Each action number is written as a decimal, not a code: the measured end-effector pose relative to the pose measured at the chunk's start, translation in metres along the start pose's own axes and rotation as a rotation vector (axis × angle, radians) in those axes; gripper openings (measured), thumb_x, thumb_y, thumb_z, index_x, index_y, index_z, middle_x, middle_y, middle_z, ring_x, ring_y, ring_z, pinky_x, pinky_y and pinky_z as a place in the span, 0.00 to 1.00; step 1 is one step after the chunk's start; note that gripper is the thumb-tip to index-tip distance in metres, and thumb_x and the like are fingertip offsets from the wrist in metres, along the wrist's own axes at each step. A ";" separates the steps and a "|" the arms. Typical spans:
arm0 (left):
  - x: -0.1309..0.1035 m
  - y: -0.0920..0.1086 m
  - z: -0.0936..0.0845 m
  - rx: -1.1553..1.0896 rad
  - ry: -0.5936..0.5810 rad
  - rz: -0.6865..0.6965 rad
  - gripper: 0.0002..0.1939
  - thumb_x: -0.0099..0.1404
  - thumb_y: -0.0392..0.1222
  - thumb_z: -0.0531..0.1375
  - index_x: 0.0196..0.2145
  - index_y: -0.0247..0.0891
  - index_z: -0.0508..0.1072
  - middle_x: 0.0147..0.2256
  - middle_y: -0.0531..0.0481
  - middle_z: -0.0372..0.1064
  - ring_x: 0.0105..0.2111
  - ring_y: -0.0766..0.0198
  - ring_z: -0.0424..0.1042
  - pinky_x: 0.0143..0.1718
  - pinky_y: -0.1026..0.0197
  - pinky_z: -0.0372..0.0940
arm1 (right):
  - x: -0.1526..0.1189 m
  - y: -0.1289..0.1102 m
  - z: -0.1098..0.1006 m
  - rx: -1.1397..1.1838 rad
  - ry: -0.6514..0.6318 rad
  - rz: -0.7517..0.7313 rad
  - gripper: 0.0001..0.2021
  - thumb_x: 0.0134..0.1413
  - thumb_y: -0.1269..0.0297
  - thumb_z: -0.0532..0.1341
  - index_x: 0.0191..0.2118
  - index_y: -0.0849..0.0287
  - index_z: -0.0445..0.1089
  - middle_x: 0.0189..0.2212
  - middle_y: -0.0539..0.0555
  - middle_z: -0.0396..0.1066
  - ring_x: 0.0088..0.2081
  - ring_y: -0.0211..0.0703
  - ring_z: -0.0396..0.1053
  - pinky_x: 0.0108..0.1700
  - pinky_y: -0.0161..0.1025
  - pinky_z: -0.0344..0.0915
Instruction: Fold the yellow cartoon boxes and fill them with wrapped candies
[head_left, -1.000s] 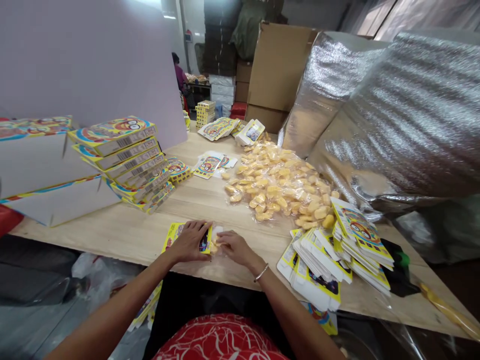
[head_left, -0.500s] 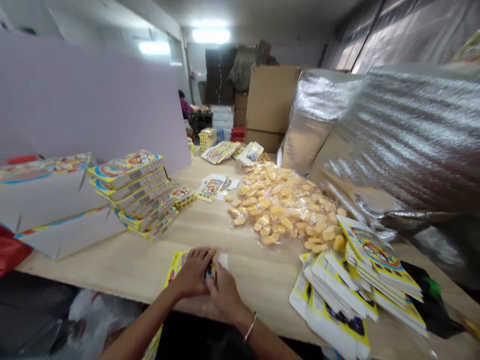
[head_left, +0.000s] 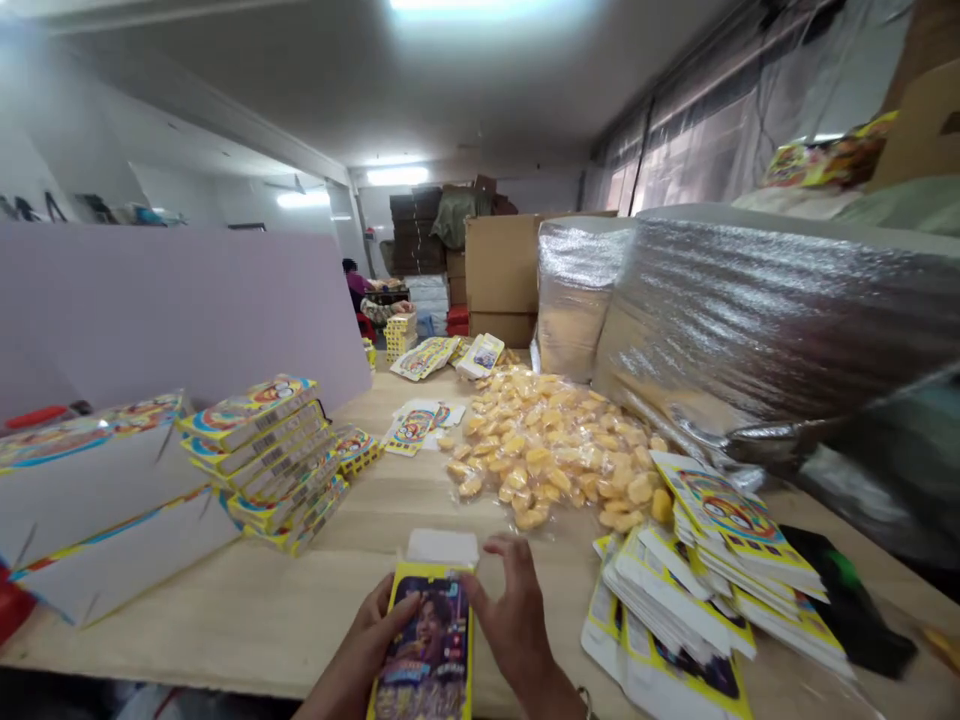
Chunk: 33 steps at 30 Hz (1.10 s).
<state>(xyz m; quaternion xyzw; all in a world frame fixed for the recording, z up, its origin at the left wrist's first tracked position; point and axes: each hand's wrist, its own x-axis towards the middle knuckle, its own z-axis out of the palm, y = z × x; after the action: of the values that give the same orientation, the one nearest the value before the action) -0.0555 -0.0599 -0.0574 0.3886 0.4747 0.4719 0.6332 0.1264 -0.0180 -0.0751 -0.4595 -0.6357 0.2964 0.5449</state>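
A yellow-edged cardboard box [head_left: 431, 650] with a printed picture on its front lies before me, its white end flap [head_left: 442, 547] sticking out at the far end. My left hand [head_left: 379, 630] grips the box along its left side, thumb on the printed face. At the upper right corner, my right hand [head_left: 514, 605] has its thumb touching the box edge, with the fingers curved and apart from the thumb. Beyond my hands spreads a heap of yellow pieces in clear wrappers [head_left: 555, 450]. To the right lie stacked flat cartons [head_left: 675, 590].
Left on the table [head_left: 150, 640] are a stack of filled-out printed boxes [head_left: 262, 450] and large white cartons [head_left: 97, 490]. Further back lie more flat cartons [head_left: 412, 425]. Silver-foil-covered boxes [head_left: 735, 330] border the right side. A person [head_left: 356, 285] sits in the far background.
My hands have come apart and the box now shows its printed face and raised end flap. My right hand has moved right. The camera view has tilted upward.
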 end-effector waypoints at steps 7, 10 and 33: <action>-0.046 -0.017 0.042 0.104 0.153 0.130 0.49 0.58 0.50 0.65 0.65 0.52 0.35 0.47 0.49 0.72 0.42 0.58 0.75 0.45 0.54 0.69 | -0.031 -0.011 -0.040 0.277 -0.334 0.187 0.18 0.62 0.54 0.54 0.54 0.54 0.63 0.39 0.53 0.70 0.33 0.39 0.69 0.35 0.37 0.67; -0.048 -0.013 0.041 0.240 0.058 0.131 0.34 0.59 0.53 0.62 0.59 0.44 0.56 0.40 0.50 0.73 0.36 0.60 0.74 0.38 0.59 0.69 | -0.033 -0.016 -0.061 0.150 -0.432 0.075 0.13 0.64 0.56 0.52 0.45 0.55 0.71 0.36 0.52 0.68 0.38 0.40 0.68 0.41 0.36 0.64; -0.041 0.027 0.070 0.265 0.001 0.207 0.15 0.61 0.51 0.61 0.42 0.41 0.74 0.28 0.56 0.68 0.24 0.70 0.65 0.24 0.70 0.58 | -0.026 -0.051 -0.090 0.341 -0.360 0.353 0.10 0.50 0.58 0.65 0.31 0.60 0.72 0.19 0.44 0.61 0.22 0.32 0.56 0.25 0.32 0.52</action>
<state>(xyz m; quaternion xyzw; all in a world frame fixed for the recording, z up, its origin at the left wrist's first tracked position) 0.0022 -0.0960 -0.0047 0.5154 0.4905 0.4678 0.5243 0.1998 -0.0732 -0.0209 -0.4049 -0.5734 0.5655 0.4329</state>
